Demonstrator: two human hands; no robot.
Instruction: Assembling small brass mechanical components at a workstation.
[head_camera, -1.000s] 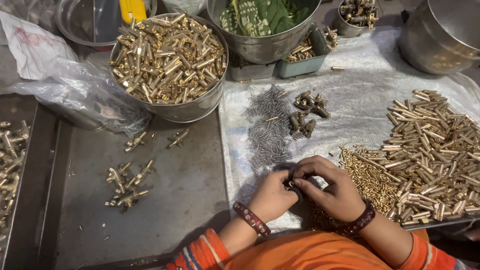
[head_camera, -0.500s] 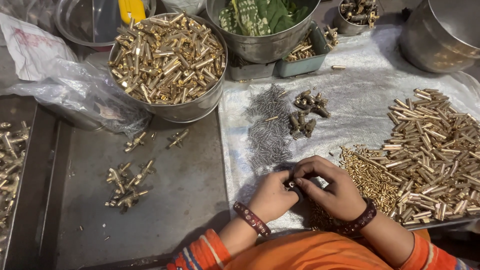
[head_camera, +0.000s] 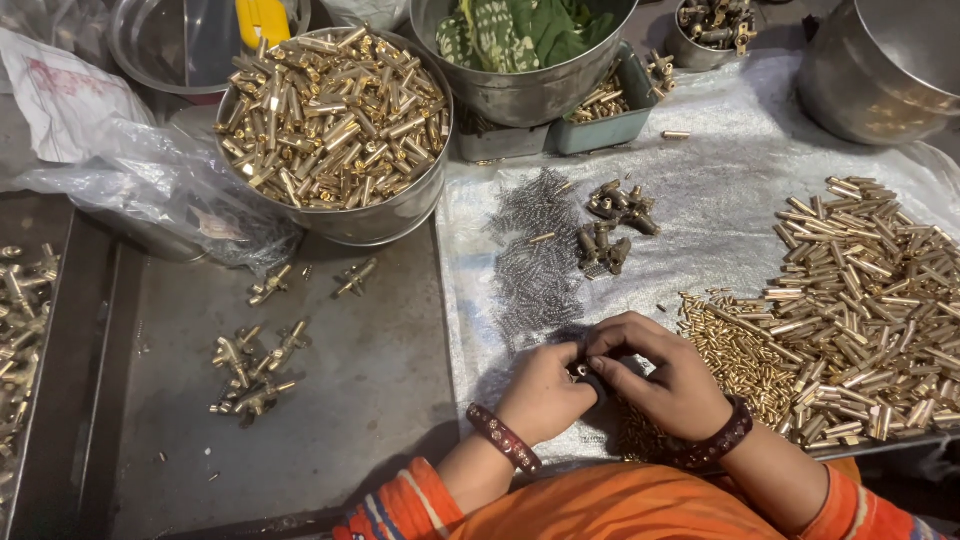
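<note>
Fingers: both hands — left hand (head_camera: 545, 392), right hand (head_camera: 672, 378) — pinch 1 small brass part (head_camera: 581, 371) between fingertips.
Change: none since 1 second ago — hands stay together.
Near: steel springs (head_camera: 535, 262), brass pins (head_camera: 735, 350).

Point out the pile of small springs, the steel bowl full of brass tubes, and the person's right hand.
pile of small springs (head_camera: 535, 262), head view, on the middle of the grey heap.
steel bowl of brass tubes (head_camera: 385, 222), head view, on its front wall.
right hand (head_camera: 672, 378), head view, on the back of the hand.
</note>
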